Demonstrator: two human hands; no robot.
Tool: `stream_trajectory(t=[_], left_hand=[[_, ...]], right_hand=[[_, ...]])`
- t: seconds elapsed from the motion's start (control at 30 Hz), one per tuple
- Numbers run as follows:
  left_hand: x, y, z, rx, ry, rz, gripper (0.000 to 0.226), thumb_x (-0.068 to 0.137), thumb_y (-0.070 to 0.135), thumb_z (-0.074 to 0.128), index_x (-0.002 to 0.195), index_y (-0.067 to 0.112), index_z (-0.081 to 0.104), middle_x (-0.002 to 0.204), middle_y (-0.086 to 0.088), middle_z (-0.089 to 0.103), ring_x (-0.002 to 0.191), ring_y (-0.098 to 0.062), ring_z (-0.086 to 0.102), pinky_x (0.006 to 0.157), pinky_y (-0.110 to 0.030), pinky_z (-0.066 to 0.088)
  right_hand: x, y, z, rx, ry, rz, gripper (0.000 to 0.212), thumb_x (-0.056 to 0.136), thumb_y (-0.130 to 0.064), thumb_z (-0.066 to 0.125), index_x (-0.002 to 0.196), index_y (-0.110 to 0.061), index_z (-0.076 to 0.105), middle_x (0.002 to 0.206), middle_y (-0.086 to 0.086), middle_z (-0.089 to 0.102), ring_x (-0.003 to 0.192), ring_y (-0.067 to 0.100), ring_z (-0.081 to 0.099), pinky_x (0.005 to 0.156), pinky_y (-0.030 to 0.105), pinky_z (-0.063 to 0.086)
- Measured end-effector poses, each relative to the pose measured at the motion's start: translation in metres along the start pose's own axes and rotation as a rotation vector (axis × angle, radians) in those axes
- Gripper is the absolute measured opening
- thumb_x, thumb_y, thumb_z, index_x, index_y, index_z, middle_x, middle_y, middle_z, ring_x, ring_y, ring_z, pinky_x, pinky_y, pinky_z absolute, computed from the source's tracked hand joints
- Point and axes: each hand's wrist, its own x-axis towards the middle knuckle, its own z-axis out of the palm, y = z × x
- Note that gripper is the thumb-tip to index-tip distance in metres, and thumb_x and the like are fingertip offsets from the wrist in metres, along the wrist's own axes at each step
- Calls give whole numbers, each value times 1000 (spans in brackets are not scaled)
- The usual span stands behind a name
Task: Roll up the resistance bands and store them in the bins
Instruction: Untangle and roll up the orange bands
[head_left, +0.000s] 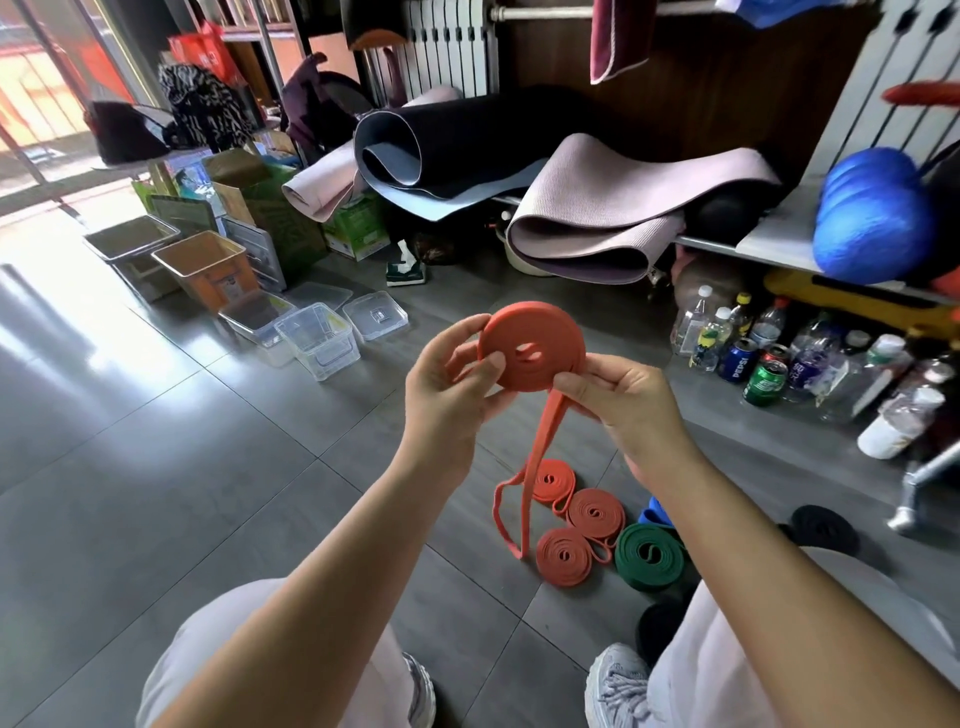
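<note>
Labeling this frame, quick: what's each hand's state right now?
Left hand: holding the coiled orange band.
Right hand: pinching the same band at the coil's lower edge.

The orange band (530, 345) looks like matt, smooth rubber. The grey floor tiles (156, 467) are glossy, the bins (332, 358) clear smooth plastic, the pink mat (639, 208) finely ribbed.

Band coil (532, 345), centre: orange-red. 3 floor coils (563, 556), 6 o'clock: orange-red. Wide coil (649, 556), 5 o'clock: green. Cloth (202, 106), 11 o'clock: black-white zebra stripes.
</note>
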Motion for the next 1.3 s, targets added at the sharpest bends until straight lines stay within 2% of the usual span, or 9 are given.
stream_trajectory(t=[0.13, 0.27, 0.37, 0.53, 0.7, 0.83, 0.97, 1.1, 1.3], left_hand=[[2, -4, -1, 262, 10, 16, 31, 87, -8, 54, 101, 20, 54, 98, -4, 59, 91, -22, 63, 76, -40, 58], [6, -1, -16, 1021, -159, 521, 59, 82, 1, 63, 134, 23, 46, 122, 3, 50, 113, -18, 51, 95, -33, 45], [3, -2, -20, 1306, -334, 640, 47, 88, 7, 57, 131, 26, 54, 125, -2, 54, 111, -24, 53, 90, -35, 47], [4, -2, -21, 1013, -240, 477, 43, 81, 0, 64, 116, 24, 66, 92, 17, 58, 84, -1, 55, 81, -11, 42], [3, -2, -12, 634, -95, 389, 51, 81, -6, 64, 105, 38, 61, 96, 10, 66, 92, -15, 62, 90, -39, 51], [5, -2, -8, 397, 23, 288, 49, 82, -9, 62, 100, 37, 65, 90, 18, 69, 87, -10, 65, 86, -42, 55], [3, -7, -5, 427, -18, 242, 39, 84, -6, 62, 98, 30, 59, 101, -2, 62, 98, -32, 62, 82, -53, 54], [6, -4, -8, 725, -58, 310, 21, 85, 4, 65, 96, 18, 55, 91, 14, 58, 84, -8, 61, 74, -19, 51], [4, 6, -14, 530, -153, 42, 15, 89, 3, 59, 95, 15, 67, 97, -14, 66, 91, -34, 65, 80, -45, 57]], right_hand=[[0, 1, -3, 0, 2, 0, 24, 76, 1, 68, 91, -18, 69, 75, -7, 74, 72, 6, 69, 68, 17, 54], [-1, 4, -4, -225, -64, -40, 28, 75, 4, 71, 93, -18, 72, 74, -13, 73, 71, 1, 68, 69, 15, 52], [-4, 5, -2, -303, -127, -31, 34, 76, 3, 72, 87, -29, 71, 76, -16, 73, 74, 2, 69, 71, 15, 52], [-6, -4, -3, -241, -113, -75, 28, 72, -6, 77, 85, -30, 73, 81, -8, 75, 78, 8, 71, 70, 15, 52], [-7, -11, -1, -106, -88, -48, 18, 57, -26, 77, 75, -31, 76, 80, -5, 75, 76, 7, 70, 68, 16, 52], [-5, -5, 5, -53, -56, -18, 25, 57, -25, 77, 82, -27, 74, 78, -5, 75, 75, 8, 71, 67, 18, 54], [-4, -2, 3, -119, -24, -42, 22, 75, -9, 73, 88, -27, 71, 76, -10, 74, 73, 3, 69, 68, 17, 53], [-5, -2, -2, -260, -65, -56, 30, 79, -2, 71, 87, -31, 70, 76, -16, 73, 76, 2, 69, 71, 14, 51], [-6, -5, -6, -325, -82, -62, 32, 77, -1, 72, 83, -33, 69, 72, -16, 71, 73, 0, 69, 70, 14, 53]])
